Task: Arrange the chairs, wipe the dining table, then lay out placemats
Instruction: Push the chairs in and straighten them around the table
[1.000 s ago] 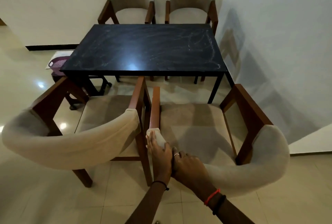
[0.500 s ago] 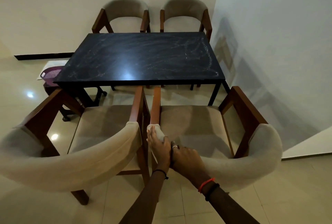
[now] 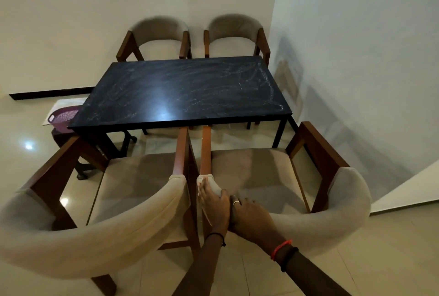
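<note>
Since a second ago the near right chair (image 3: 273, 186) has been drawn closer to the person, its padded backrest now lower in the head view, and the dark worktop (image 3: 185, 91) sits further off and higher in the picture; the two hands have not left the chair back.

In the head view, the only one given, the left hand (image 3: 215, 203) lies closed over the left end of that backrest, fingers wrapped round the padding where it meets the wooden armrest. The right hand (image 3: 251, 218) presses flat on the backrest just beside it, the two hands touching; its grip looks like a hold on the top edge of the padding, though the fingers curl out of sight. The near left chair (image 3: 114, 200) stands just beside, armrests almost touching. Both near chairs stand at the worktop's near edge with only their front ends under it. Two far chairs (image 3: 194, 34) are at its far edge. The worktop is streaked with pale smears, thickest toward its far right corner, and bare of placemats. A purple basket (image 3: 63, 116) sits on a stool past its left edge.

My judgement: chair arranging is under way; wiping and placemats are not yet begun.
</note>
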